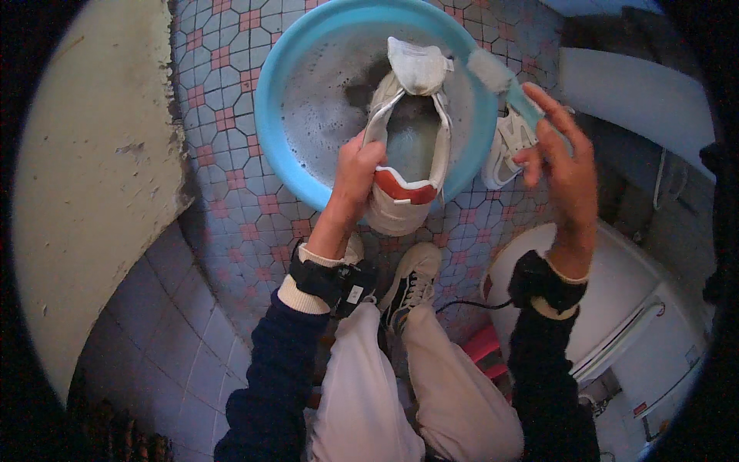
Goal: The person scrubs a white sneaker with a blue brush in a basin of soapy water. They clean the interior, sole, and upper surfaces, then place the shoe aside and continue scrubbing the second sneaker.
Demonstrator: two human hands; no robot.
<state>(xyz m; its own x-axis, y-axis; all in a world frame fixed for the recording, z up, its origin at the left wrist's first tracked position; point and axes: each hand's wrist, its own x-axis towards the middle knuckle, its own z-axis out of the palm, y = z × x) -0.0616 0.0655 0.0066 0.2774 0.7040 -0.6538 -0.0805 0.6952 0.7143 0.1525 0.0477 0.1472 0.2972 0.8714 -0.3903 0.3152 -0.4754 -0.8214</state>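
The shoe [406,189], long axis crossing the near rim of the basin [267,115], is grasped by the left hand [357,171]; the brush [489,71] is held to the shoe's right by the right hand [568,162].

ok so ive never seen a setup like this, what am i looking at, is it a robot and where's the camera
No robot here: a person works bare-handed. The one picture comes from a fisheye camera on their head, looking down, so straight edges bend. The left fingers grip a white shoe over a blue tub of sudsy water. The right fingers hold a blue-green brush with a whitish head. The tub stands on a tiled floor, with another shoe to its right.
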